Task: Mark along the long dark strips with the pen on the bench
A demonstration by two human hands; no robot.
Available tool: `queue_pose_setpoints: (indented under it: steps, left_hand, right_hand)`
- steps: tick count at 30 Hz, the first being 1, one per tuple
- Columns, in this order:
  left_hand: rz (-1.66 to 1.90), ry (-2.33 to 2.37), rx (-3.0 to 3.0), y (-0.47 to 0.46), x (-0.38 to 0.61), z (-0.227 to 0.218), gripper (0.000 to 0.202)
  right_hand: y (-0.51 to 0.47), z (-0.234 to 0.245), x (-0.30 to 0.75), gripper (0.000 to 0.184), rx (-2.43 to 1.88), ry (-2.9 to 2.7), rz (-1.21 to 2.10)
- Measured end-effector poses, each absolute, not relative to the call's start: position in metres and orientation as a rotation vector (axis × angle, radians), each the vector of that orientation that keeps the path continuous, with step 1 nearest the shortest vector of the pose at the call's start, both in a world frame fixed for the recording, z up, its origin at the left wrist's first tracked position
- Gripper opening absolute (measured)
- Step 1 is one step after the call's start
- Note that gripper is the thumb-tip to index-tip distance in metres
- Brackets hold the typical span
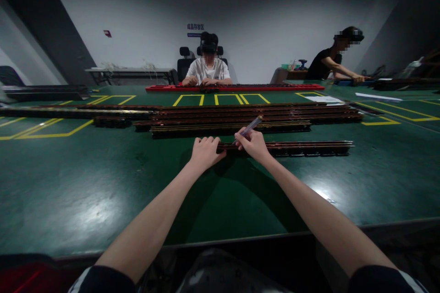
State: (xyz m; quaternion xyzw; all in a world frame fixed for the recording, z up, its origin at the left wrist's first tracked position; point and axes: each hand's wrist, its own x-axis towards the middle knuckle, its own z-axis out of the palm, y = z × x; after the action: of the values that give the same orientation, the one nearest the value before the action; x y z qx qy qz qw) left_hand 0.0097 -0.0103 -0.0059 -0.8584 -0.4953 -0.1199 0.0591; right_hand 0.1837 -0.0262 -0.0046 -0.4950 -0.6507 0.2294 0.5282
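My right hand (252, 144) is closed around a pen (253, 124), its tip pointing down to a short stack of long, thin dark strips (309, 147). The left end of that stack is gripped by my left hand (207, 151), with the thumb along the near side and the fingers over the top. The stack lies crosswise on the green table (154, 183) and reaches out to the right past my right hand. Just behind it lies a larger pile of similar dark reddish strips (233, 116). What the strips are I cannot make out.
Yellow outlines mark the table top. Across it, a person in white (208, 71) sits behind a long red bar (275, 87); another person in black (325, 62) leans over at the right. More dark strips (51, 112) lie left, and white paper (325, 100) lies behind the pile.
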Motion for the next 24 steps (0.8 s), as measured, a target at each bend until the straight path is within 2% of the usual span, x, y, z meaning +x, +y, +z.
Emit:
queue_pose_setpoints:
  steps: [17,24]
  left_hand:
    - [-0.375,-1.47,-2.618,-0.0093,0.0106,-0.0079,0.039]
    - [-0.349,-1.439,-2.61,-0.0122,0.0098,-0.0067,0.038]
  right_hand:
    - [-0.0298,-0.0005,0.1845,0.033,-1.205,-1.509,0.474]
    - [-0.0245,-0.0069,0.1858,0.036,-1.189,-1.492,0.575]
